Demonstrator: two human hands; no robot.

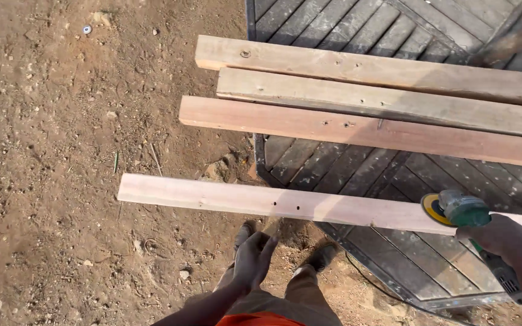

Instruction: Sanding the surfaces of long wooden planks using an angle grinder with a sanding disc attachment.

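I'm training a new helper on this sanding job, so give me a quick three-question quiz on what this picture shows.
1. True or false: the right hand holds a green power sander with a yellow disc at the nearest plank.
2. How many planks lie across the dark slatted metal gate in all?
A. two
B. four
C. six
3. Fill in: the left hand is ____, hanging open above the dirt ground and apart from the nearest plank.

Key
1. True
2. B: three planks lie together at the far side, one nearer the person.
3. Empty
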